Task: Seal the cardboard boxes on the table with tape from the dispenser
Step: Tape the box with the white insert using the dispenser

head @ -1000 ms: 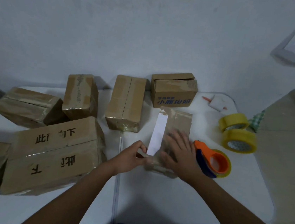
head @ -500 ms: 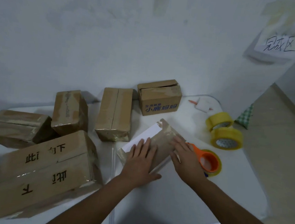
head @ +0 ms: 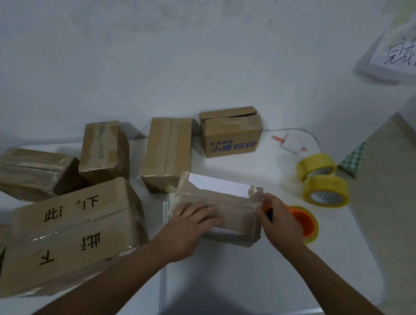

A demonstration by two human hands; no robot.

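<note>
A small taped cardboard box point(head: 232, 206) with a white label point(head: 216, 184) lies crosswise in the middle of the white table point(head: 252, 279). My left hand point(head: 190, 224) lies flat on its top near the left end, fingers straight. My right hand point(head: 282, 224) is at the box's right end, its fingers curled against that end. The orange tape dispenser point(head: 304, 222) with its yellow roll lies just right of the box. My right hand partly covers it, and a bit of its handle shows by my fingers.
Several other cardboard boxes crowd the left and back: a large one with black characters point(head: 70, 240), a tall one point(head: 167, 152), and one with blue print point(head: 230, 135). Two yellow tape rolls point(head: 326, 190) stand at the right, near the table's edge.
The small box has been turned from lengthwise through a diagonal to crosswise. My left hand moved from its near end onto its top; my right hand shifted to its right end.
</note>
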